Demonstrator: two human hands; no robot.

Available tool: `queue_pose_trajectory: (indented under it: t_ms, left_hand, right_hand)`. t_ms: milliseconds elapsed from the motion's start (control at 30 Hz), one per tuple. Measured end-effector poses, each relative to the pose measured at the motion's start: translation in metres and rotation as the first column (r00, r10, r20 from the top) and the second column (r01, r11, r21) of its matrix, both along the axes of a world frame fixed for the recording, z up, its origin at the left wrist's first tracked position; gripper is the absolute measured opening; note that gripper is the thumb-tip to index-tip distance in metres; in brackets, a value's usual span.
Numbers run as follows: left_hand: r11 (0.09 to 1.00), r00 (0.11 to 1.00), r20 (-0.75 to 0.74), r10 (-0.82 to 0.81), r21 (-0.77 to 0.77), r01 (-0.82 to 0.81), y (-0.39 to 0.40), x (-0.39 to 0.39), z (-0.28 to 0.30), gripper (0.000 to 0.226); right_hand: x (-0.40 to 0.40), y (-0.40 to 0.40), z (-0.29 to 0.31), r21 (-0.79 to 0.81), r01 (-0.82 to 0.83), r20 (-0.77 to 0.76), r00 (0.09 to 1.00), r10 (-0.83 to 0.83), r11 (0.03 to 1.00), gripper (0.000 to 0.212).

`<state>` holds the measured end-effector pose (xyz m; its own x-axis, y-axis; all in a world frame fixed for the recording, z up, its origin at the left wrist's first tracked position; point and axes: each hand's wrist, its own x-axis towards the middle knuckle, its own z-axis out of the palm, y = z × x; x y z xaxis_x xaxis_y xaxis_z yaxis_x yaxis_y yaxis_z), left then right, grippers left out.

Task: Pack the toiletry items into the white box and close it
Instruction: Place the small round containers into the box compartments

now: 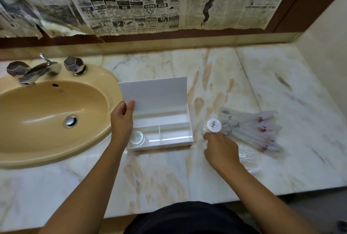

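A tan oval sink [22,151] with a chrome tap [35,73] occupied the far left of the marble surface [234,68]; newspaper sheets [131,3] covered the wall behind. Just right of the sink stood the white box [174,141], its lid [155,93] raised upright at the rear and its tray divided into compartments. The left hand [122,121] pinched the lid's lower left corner, thumb on the inner face and fingers hidden behind. A round wrapped item [138,138] lay in the front left compartment, beside that wrist; the remaining compartments appeared bare. To the right of the box, a white round-capped item [213,126] sat on the surface. The right hand [221,151] rested just in front of it, knuckles up and fingers curled downward, touching clear wrapped items [246,154] beneath; whether it gripped one could not be told. Farthest right, slim plastic-wrapped packets [257,130] lay fanned on the surface, close behind the hand and well apart from the box
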<state>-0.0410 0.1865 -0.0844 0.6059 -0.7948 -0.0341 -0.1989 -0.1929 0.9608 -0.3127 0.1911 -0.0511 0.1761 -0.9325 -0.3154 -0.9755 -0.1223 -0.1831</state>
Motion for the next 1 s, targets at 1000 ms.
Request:
queue_pose_trajectory:
  t_ms: [1000]
  left_hand:
    - [1.000, 0.998, -0.067, -0.007, -0.020, 0.005, -0.001, 0.005, -0.005, 0.051]
  right_hand:
    - [0.030, -0.014, 0.011, 0.050, -0.146, -0.102, 0.983, 0.151, 0.988, 0.018]
